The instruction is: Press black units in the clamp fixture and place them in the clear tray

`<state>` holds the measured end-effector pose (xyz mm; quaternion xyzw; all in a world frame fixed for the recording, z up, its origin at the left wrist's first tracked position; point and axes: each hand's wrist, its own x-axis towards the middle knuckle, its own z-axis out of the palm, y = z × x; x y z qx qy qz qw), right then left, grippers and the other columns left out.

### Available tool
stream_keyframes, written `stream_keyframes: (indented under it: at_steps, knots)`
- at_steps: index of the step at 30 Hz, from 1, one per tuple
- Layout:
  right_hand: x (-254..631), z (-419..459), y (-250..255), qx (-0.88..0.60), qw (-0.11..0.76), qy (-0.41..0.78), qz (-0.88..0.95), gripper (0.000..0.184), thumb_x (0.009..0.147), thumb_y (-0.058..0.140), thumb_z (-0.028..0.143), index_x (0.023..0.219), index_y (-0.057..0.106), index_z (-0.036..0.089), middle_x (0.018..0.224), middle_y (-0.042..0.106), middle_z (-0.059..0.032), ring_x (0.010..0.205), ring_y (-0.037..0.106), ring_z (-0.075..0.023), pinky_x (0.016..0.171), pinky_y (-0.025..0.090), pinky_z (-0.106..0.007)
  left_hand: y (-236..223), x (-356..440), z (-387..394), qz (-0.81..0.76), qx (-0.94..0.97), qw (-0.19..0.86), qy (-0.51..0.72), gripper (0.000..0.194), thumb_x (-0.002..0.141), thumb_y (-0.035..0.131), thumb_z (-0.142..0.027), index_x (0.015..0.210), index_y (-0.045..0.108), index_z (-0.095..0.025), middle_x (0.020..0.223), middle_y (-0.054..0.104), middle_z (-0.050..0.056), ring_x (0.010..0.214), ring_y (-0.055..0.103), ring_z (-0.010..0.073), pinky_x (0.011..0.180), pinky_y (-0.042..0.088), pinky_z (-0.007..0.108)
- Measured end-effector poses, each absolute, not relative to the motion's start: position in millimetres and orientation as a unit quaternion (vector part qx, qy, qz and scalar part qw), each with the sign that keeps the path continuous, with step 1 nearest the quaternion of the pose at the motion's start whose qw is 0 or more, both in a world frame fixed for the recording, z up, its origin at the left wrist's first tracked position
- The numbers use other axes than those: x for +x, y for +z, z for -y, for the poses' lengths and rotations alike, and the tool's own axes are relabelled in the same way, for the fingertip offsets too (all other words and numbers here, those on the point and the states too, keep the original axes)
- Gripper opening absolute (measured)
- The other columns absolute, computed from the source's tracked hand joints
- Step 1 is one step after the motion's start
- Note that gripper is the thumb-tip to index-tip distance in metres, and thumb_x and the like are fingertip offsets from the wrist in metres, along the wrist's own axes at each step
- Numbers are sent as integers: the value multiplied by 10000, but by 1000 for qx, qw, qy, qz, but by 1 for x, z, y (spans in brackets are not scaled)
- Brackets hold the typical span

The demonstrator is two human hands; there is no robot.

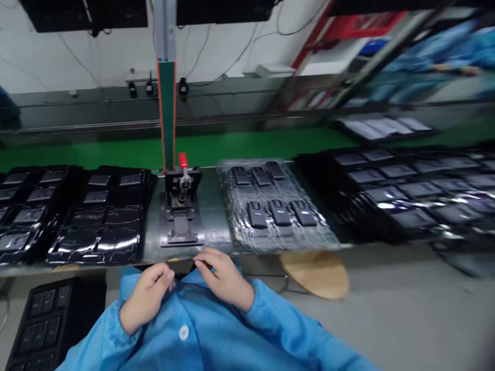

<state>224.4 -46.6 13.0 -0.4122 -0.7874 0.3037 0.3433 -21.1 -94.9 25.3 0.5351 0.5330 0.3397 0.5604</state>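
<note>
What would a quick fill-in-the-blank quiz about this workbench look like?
The toggle clamp has a ____ handle.
The clear plastic tray right of the clamp holds ____ black devices.
The left hand and right hand are held over a ____ smock.

Missing words: red; six; blue.

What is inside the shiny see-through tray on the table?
Six dark rectangular devices sit in the clear plastic tray, in two rows of three. Their undersides are hidden, and shiny glare makes small details hard to see.
</note>
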Motion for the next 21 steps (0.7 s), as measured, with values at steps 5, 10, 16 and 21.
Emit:
stream_keyframes:
  at_steps: [5, 10, 16, 21]
  knots:
    - [255, 56, 19, -456, 370, 274, 762, 262, 1088, 537, 301, 961, 756, 231, 826, 721, -44, 786, 686, -187, 718, 535, -304, 18, -6, 89, -520, 547, 574, 318, 508, 1017, 544, -612, 712, 601, -210, 762, 668, 54, 776, 611, 210, 759, 470, 311]
    - [288, 67, 20, -504, 398, 255, 723, 263, 1081, 549, 323, 942, 755, 238, 828, 717, -40, 764, 682, -190, 704, 547, -315, 24, 8, 78, -523, 547, 574, 312, 411, 1016, 564, -565, 822, 645, -211, 821, 672, 39, 825, 624, 214, 806, 486, 312]
    - [323, 74, 21, -559, 435, 216, 672, 280, 1076, 554, 338, 915, 758, 236, 793, 713, -39, 739, 674, -191, 690, 544, -319, 23, 27, 65, -514, 559, 581, 294, 465, 1013, 518, -625, 791, 599, -225, 792, 648, 40, 802, 613, 224, 800, 495, 332]
    - [338, 82, 17, -579, 449, 224, 643, 325, 1078, 544, 382, 880, 752, 229, 819, 722, -50, 762, 690, -194, 703, 544, -312, 29, 40, 62, -518, 611, 545, 246, 666, 992, 393, -782, 695, 613, -228, 724, 602, 57, 745, 573, 245, 750, 480, 373]
